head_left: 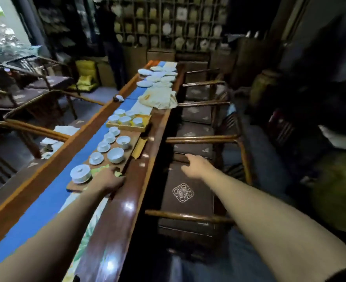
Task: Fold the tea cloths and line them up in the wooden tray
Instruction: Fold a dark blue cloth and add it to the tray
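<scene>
Cream tea cloths (pixel 159 98) piled on surface (pixel 115 220), upper centre of frame, beyond wooden tray (pixel 128 127) holding cups. Left hand (pixel 111 180) resting at lower-centre surface edge, grip state unclear. Right hand (pixel 196 166) released, fingers extended over chair cushion (pixel 185 197).

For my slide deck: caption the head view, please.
Left hand rests at the long tea table's edge; right hand reaches over a chair.
</scene>
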